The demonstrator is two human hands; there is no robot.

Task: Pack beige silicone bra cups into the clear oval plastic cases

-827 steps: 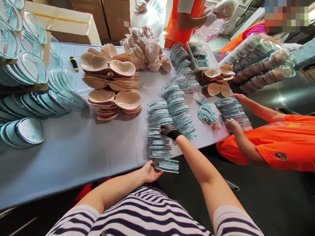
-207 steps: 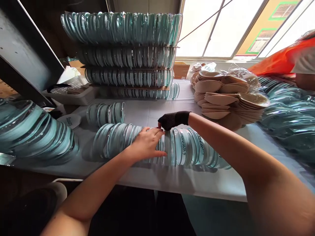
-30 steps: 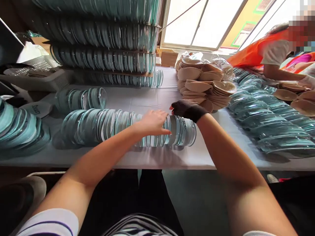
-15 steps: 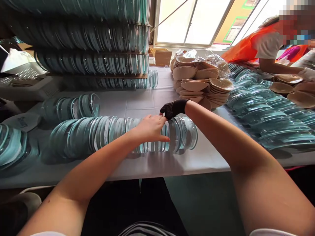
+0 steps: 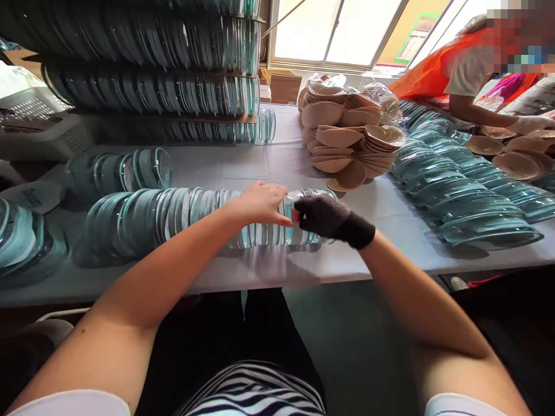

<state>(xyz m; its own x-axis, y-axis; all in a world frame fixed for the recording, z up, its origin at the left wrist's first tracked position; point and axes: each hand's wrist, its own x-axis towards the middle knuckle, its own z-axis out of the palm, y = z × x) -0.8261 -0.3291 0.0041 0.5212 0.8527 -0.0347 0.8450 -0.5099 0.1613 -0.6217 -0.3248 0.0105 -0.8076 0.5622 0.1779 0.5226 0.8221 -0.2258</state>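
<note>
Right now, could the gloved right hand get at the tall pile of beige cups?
Probably yes: the right hand is at the right end of the front row of clear cases, the beige cups stand just beyond, and nothing tall seems between.

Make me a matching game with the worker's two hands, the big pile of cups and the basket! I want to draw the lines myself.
1. left hand
2. right hand
3. big pile of cups
4. basket

A. tan
B. in a black glove
C. at the picture's left edge
D. bare, at the row of clear cases

Right pairs: 1-D, 2-B, 3-A, 4-C
</note>
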